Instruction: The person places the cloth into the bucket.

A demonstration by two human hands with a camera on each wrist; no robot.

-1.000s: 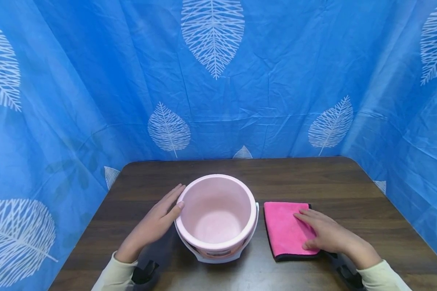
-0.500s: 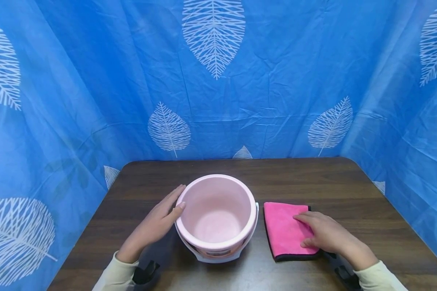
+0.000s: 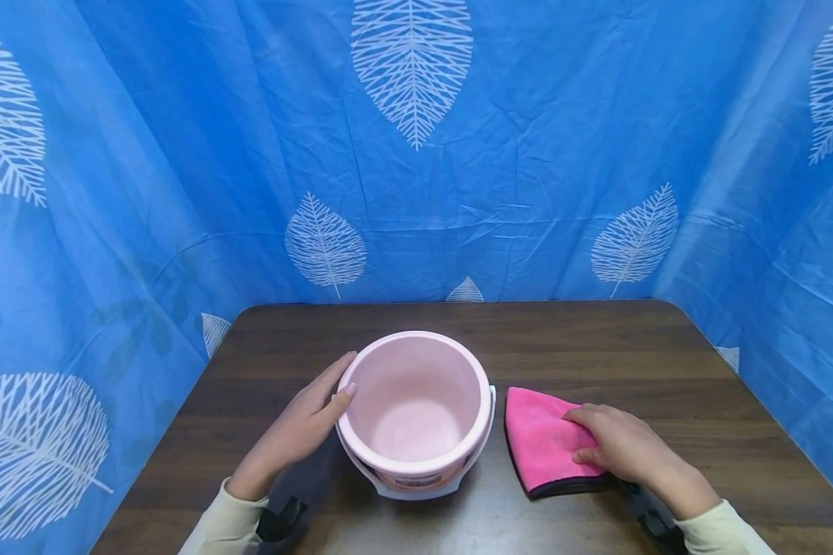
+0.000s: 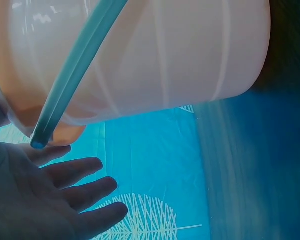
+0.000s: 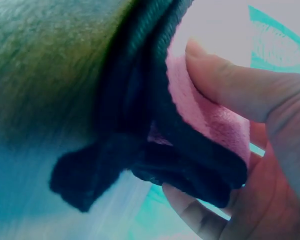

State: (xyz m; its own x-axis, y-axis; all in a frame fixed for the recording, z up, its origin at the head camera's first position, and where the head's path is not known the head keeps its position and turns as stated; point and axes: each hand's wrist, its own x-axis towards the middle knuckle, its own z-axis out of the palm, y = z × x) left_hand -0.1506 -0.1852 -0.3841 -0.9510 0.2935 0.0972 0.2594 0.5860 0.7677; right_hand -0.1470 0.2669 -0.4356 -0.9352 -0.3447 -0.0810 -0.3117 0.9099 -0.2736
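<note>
A pale pink bucket [image 3: 416, 466] with a light handle [image 4: 75, 80] stands upright on the wooden table. My left hand [image 3: 301, 424] lies along its left side, fingers straight and thumb at the rim; the left wrist view shows the fingers [image 4: 85, 192] spread beside the bucket wall. To the right lies a folded bright pink towel [image 3: 543, 443] with black edging. My right hand [image 3: 628, 447] grips its right side, thumb on top and fingers beneath, as the right wrist view shows. There the towel's layers [image 5: 225, 120] bend up between thumb and fingers.
The dark wooden table [image 3: 305, 331] reaches back to a blue curtain [image 3: 514, 154] with white leaf prints, which also hangs along both sides. Black straps [image 3: 281, 520] sit at both wrists.
My right hand has curled round the towel's right side and its far right corner has been drawn in, so the towel bunches there. My left hand and the bucket stay where they were.
</note>
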